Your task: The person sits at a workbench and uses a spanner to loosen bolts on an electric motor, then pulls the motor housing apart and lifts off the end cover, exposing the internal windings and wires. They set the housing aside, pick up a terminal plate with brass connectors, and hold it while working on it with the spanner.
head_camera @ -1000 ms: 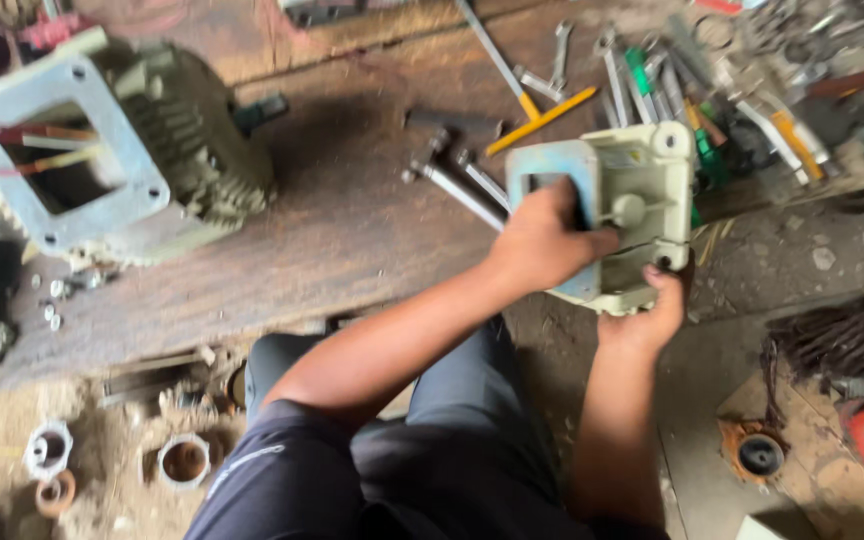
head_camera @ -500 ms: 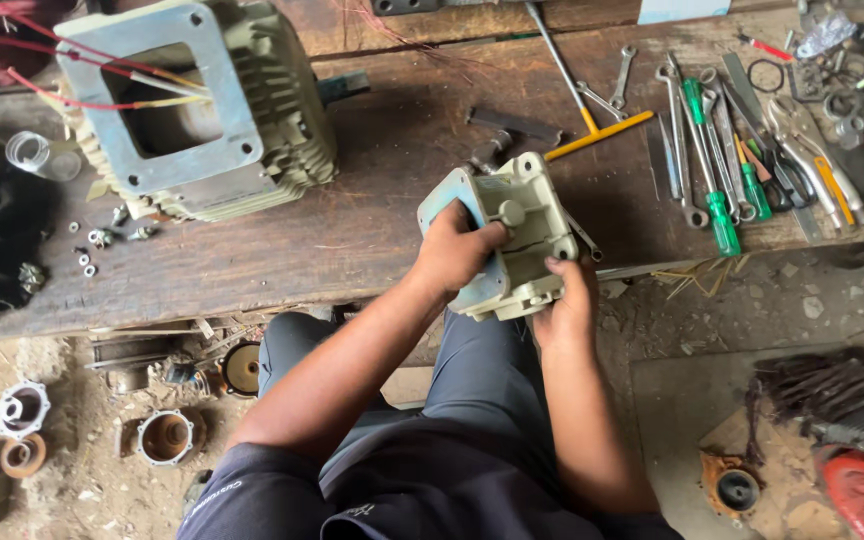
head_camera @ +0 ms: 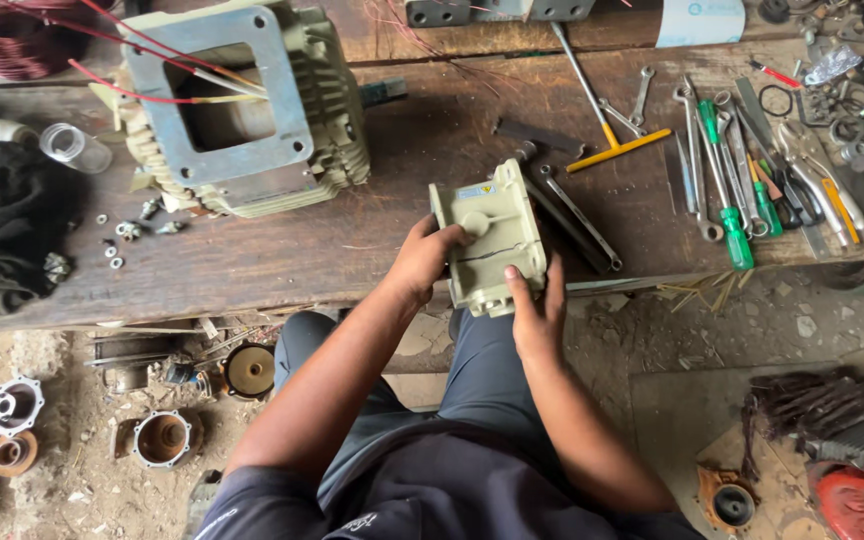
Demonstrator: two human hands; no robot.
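Cream boxy metal cover point(head_camera: 488, 238), cracked across face, gripped by both hands: left point(head_camera: 422, 262), right point(head_camera: 540, 318)

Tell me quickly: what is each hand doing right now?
Left hand: closed on the left edge of the pale green cover box.
Right hand: gripping the same box's lower right edge.

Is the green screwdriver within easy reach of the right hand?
Probably yes. The right hand holds the cover, so it must let go first; the green screwdriver lies uncovered among tools to its right, nothing between.
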